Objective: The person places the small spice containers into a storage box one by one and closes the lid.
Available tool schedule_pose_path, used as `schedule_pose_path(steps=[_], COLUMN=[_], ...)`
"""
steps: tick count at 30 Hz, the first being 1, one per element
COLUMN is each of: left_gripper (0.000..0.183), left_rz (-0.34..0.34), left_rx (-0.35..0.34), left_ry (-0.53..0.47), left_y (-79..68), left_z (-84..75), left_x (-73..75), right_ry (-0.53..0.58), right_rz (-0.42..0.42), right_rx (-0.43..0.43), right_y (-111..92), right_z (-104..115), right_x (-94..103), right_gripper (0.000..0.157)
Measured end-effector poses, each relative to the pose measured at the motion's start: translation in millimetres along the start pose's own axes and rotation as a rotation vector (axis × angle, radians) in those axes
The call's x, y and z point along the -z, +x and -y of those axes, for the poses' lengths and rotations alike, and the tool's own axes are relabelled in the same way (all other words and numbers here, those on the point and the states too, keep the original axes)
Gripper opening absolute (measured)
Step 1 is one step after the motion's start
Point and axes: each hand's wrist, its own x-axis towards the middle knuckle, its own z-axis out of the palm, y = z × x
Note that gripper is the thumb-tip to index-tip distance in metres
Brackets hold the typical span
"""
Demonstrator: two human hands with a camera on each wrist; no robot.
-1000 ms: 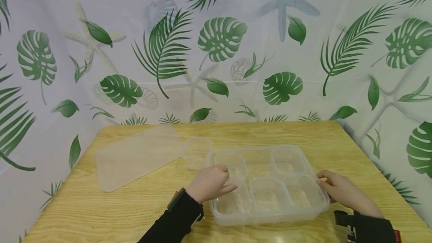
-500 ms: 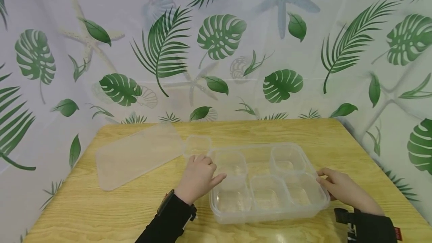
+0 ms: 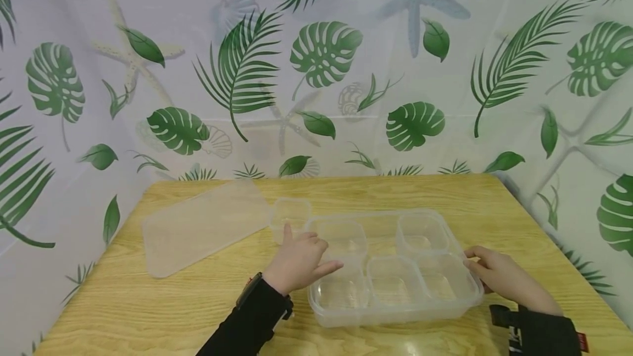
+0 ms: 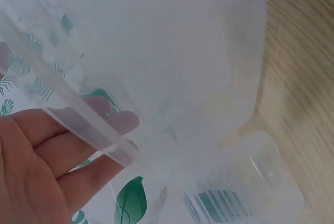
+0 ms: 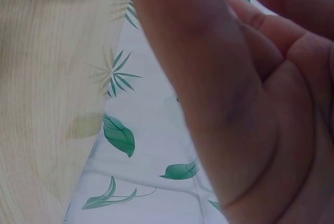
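A clear plastic storage box point(image 3: 395, 317) stands on the table, with several small clear bins point(image 3: 393, 284) inside; its back middle spot holds none. My left hand point(image 3: 299, 262) is over the box's left rim, index finger pointing forward and thumb stretched out above the bins. In the left wrist view, its fingers point(image 4: 62, 151) reach across the rim point(image 4: 78, 104). One loose small bin point(image 3: 289, 210) stands outside the box, just beyond those fingertips. My right hand point(image 3: 504, 276) holds the box's right rim; its fingers point(image 5: 193, 51) fill much of the right wrist view.
A flat translucent lid point(image 3: 205, 229) lies on the wooden table point(image 3: 198, 312) at the left, its right end by the loose bin. Behind the table hangs a leaf-patterned cloth point(image 3: 366, 70).
My left hand first drew back leftward from above the bins, then shifted slightly right over the rim and extended its index finger. The right hand stays on the box.
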Motion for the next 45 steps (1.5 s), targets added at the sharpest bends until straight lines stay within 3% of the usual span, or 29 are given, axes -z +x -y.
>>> schedule_pose_path(steps=[7, 12, 18, 33, 38, 45], left_gripper=[0.062, 0.063, 0.070, 0.082, 0.086, 0.087], left_rz=[0.071, 0.184, 0.351, 0.601, 0.638, 0.632], left_rx=[-0.019, -0.019, 0.028, 0.039, 0.021, 0.009], left_ry=[-0.023, -0.008, -0.024, -0.012, 0.006, -0.039], left_y=[10.8, 19.5, 30.4, 46.5, 51.7, 54.0], left_z=[-1.9, -6.4, -15.5, -31.2, -36.5, -36.9], left_x=[0.2, 8.7, 20.0, 36.8, 37.9, 34.5], right_ry=[-0.003, -0.001, -0.007, -0.014, -0.011, -0.014], right_rz=[0.000, 0.004, -0.001, -0.013, -0.008, -0.015], right_rx=[-0.007, -0.015, -0.014, 0.007, 0.002, 0.015], right_y=[1, 1, 0, -1, -1, -1], right_z=[2, 2, 1, -1, -1, 0], right_x=[-0.1, -0.6, 0.1, -0.7, -1.0, -1.2], right_gripper=[0.044, 0.044, 0.044, 0.042, 0.042, 0.042])
